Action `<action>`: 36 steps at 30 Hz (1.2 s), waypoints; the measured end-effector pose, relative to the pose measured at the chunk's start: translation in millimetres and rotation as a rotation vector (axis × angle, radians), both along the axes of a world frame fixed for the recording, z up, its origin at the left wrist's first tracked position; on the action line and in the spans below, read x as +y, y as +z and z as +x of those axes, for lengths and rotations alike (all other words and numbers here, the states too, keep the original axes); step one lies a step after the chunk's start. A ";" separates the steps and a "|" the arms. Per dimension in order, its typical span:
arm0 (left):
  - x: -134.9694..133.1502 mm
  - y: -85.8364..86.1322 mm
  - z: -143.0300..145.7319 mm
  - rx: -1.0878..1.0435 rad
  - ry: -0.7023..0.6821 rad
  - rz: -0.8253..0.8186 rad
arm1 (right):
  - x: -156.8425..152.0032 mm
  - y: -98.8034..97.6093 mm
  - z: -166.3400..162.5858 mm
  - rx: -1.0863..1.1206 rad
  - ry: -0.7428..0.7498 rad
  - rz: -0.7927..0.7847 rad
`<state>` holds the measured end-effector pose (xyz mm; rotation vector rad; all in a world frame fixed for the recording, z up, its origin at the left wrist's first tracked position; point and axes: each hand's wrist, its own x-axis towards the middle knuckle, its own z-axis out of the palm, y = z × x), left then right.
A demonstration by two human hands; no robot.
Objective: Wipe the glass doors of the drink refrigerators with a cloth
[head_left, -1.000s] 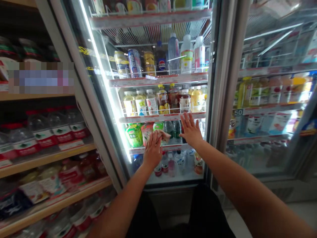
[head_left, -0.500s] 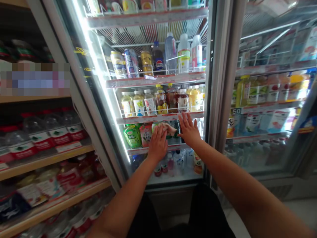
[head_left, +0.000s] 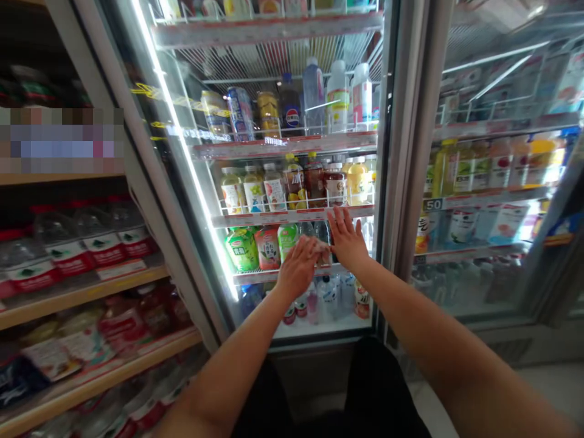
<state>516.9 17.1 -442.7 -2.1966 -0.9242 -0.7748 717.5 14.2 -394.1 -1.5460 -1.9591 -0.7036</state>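
Observation:
My left hand [head_left: 296,267] presses a crumpled, pale cloth [head_left: 322,250] against the glass door of a lit drinks fridge. Most of the cloth is covered by the fingers. Close by on the right, my right hand [head_left: 349,238] lies with spread fingers on the glass and holds nothing. Behind the hands, a lower shelf bears a green drink bottle [head_left: 241,249], a red-labelled bottle [head_left: 268,246] and a light green one [head_left: 287,237]. Just above them is a shelf edge with price strips [head_left: 274,218].
A metal door frame [head_left: 406,158] runs down the right side, with a second glass-fronted fridge [head_left: 483,243] past it. On the left, wooden shelves [head_left: 86,295] carry red-capped bottles [head_left: 66,237]. A bright light strip [head_left: 176,134] lines the fridge's left side.
My left hand has slid the cloth a little right and down across the glass, uncovering the light green bottle. My right hand stays almost in place. The view has shifted slightly.

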 end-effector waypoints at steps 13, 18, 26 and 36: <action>-9.6 -53.2 -39.1 -0.026 0.073 0.015 | -1.0 1.2 -1.2 -0.005 -0.037 -0.042; -1.5 -31.4 -53.3 -0.100 0.086 0.059 | 2.3 -1.3 -0.3 -0.015 -0.039 -0.031; 11.1 7.8 -79.7 -0.403 0.151 0.185 | 3.2 -3.2 -0.5 0.009 -0.022 -0.036; -11.9 -66.2 -73.2 -0.067 0.126 0.057 | 7.4 -7.4 0.4 0.006 -0.019 -0.005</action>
